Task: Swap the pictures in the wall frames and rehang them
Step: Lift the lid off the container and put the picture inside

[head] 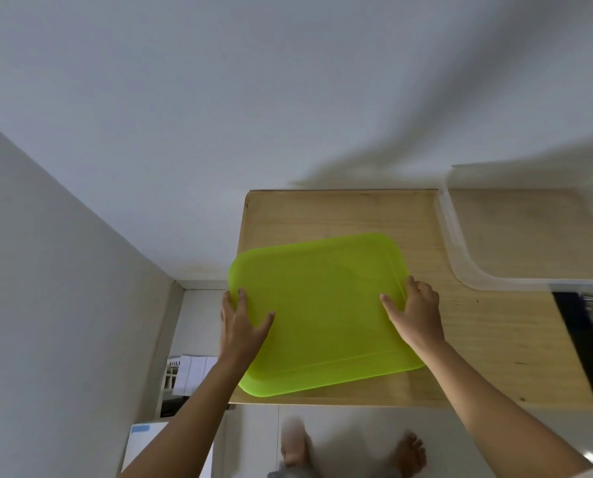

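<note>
Green tray [322, 305], translucent with rounded corners, held at both side edges over the near left part of a wooden table [495, 339]. Seen from above, looking steeply down.

Behind and above everything, a plain white wall [288, 98], crossed by soft grey shadows. To the left, a flat grey panel [46, 270] meeting that wall at a corner. Below the wall, the table's pale wood top, back edge touching the wall. On its far right part, a clear plastic container [460, 250] with a rounded corner, cut off by the picture's right edge. Beside the table's right end, something dark [585, 339], too blurred to name.

Lying skewed across the tabletop, the tray's left corner past the table's left edge. Hard to tell whether resting flat on the wood or lifted slightly clear.

At the tray's left rim, the left hand [239, 326]: thumb stretched across the top face, fingers spread along the edge, clamped on it. At the right rim, the right hand [415, 312]: thumb laid on top, fingers curled over the edge, gripping too. Both forearms bare.

Lower down, pale floor [339, 426]. Left of the table, printed white papers [191, 374] standing in the gap. Nearer, a white box [143, 443] with a blue patch. At the bottom, two bare feet [410, 453], the left one blurred.
</note>
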`<state>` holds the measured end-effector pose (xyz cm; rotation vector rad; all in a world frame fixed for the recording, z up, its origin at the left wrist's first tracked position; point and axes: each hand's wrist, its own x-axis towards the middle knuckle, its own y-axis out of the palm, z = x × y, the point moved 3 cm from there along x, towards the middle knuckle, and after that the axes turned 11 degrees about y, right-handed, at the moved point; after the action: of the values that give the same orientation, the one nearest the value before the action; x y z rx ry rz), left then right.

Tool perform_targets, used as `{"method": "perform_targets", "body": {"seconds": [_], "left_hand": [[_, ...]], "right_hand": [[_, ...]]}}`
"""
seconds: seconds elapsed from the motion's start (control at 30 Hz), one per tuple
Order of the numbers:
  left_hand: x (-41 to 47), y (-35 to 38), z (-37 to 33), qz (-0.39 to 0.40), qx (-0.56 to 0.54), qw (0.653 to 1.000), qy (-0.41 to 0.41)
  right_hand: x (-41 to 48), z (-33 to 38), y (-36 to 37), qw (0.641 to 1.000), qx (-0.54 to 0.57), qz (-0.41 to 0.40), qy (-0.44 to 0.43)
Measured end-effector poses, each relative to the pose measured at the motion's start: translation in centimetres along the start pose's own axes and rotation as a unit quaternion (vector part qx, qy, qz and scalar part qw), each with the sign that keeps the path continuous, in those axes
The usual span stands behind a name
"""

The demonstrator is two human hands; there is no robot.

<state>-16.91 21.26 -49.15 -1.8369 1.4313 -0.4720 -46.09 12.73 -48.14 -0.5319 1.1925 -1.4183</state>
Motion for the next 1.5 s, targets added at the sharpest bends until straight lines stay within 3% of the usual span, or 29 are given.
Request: {"method": "perform_targets", "body": {"seconds": [0.27,0.5,0.63,0.8,1.0,1.17,1.37,1.5], "left_hand": [[0.8,1.7,-3.2,-0.030,0.087,0.996,0.003],[0.4,9.4,-15.7,0.002,0.069,0.977,0.201],[-2.2,16.9,-23.4,0.074,0.032,0.938,0.336],[-6.0,27.1,-33.9,0.215,0.082,0.853,0.468],[-5.9,35.9,-40.9,0.258,0.147,0.819,0.491],[-5.3,38.9,-40.8,0.258,0.229,0.831,0.437],[-5.9,38.4,-40.7,0.197,0.218,0.839,0.459],[-5.4,39.2,-41.3,0.229,0.188,0.850,0.436]], "right_hand": [[0.2,-1.2,-1.1,0.997,-0.006,0.050,-0.055],[0.7,-10.0,-7.4,0.993,0.102,-0.040,-0.046],[1.4,-17.6,-11.4,0.989,0.119,-0.084,-0.021],[3.9,-29.0,-17.1,0.976,0.158,-0.130,0.073],[7.3,-38.0,-19.5,0.973,0.124,-0.086,0.174],[7.6,-40.4,-18.3,0.967,0.134,-0.057,0.209],[6.8,-42.2,-18.4,0.952,0.208,-0.072,0.214],[6.3,-43.0,-18.3,0.937,0.262,-0.063,0.222]]}}
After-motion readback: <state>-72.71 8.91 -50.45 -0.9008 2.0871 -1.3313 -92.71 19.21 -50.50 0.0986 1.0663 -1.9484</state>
